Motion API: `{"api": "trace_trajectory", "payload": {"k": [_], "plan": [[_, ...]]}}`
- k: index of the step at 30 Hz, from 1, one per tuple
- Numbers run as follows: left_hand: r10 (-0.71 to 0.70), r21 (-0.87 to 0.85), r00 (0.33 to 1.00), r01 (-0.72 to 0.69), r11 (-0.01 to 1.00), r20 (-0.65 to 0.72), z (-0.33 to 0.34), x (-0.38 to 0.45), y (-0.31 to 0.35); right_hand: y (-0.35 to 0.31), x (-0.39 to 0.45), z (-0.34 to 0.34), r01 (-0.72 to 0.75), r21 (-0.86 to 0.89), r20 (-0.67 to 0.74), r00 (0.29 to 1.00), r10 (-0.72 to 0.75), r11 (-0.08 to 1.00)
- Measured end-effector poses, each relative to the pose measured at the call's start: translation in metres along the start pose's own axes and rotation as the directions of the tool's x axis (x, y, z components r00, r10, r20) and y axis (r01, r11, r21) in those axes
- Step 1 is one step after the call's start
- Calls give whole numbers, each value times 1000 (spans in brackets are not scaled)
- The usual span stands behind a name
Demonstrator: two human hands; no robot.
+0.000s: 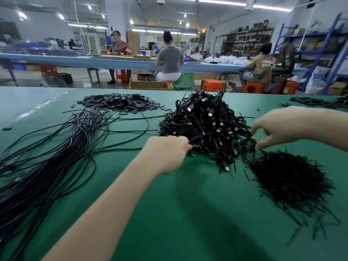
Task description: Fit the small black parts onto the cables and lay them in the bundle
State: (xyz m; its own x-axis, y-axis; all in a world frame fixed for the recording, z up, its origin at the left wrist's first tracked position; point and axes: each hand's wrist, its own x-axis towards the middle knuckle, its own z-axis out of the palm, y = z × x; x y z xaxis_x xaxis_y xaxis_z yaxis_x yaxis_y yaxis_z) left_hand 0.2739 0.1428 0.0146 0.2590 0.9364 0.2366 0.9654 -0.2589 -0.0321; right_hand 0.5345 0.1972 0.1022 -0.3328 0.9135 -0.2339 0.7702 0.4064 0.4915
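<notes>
A factory floor with other workers seated at a long blue bench forms the backdrop to a green surface (169,213) strewn with black cable stock. The left hand (165,153) has its fingers curled round a black cable (199,137) that arches away from them into the tangled heap of plug-ended cables (207,127) just beyond. The right hand (273,127) reaches in from the other side, thumb and forefinger spread in a loose pincer at the heap's edge; motion blur makes it hard to say whether they touch anything. Just below those fingers lies a mound of short black pieces (288,178); a flatter pile of small black parts (120,102) sits well beyond the left fingers, and the laid-out bundle of long cables (56,157) runs off to their left. The step appears to be drawing one cable free. Next comes picking a part and threading it on.
</notes>
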Motion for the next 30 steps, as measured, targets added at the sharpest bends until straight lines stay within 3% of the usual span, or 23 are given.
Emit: {"api": "trace_trajectory", "payload": {"k": [2,5,10,18,23,27,30], "plan": [[-95,-75,995,93,993,-24,-10,1,-22,16,1,28,-117,-81,10,993,118,990],[-196,-316,975,155,936,-102,-24,-1,-45,18,0,82,-174,-24,56,983,175,984],[-308,-688,939,123,716,-153,-36,-5,-56,19,-3,113,-212,-55,-173,964,200,976],[-346,-809,930,110,578,-121,-41,-6,-52,24,-1,107,-318,271,-103,929,356,909],[-325,-848,939,81,524,-111,-41,-5,-51,30,5,108,-351,475,-63,901,429,807],[-267,-917,961,37,398,-77,-44,-6,-48,31,9,95,-392,491,6,895,447,778],[-207,-946,977,14,323,-56,-46,-7,-43,20,11,70,-299,506,-174,883,435,809]]}}
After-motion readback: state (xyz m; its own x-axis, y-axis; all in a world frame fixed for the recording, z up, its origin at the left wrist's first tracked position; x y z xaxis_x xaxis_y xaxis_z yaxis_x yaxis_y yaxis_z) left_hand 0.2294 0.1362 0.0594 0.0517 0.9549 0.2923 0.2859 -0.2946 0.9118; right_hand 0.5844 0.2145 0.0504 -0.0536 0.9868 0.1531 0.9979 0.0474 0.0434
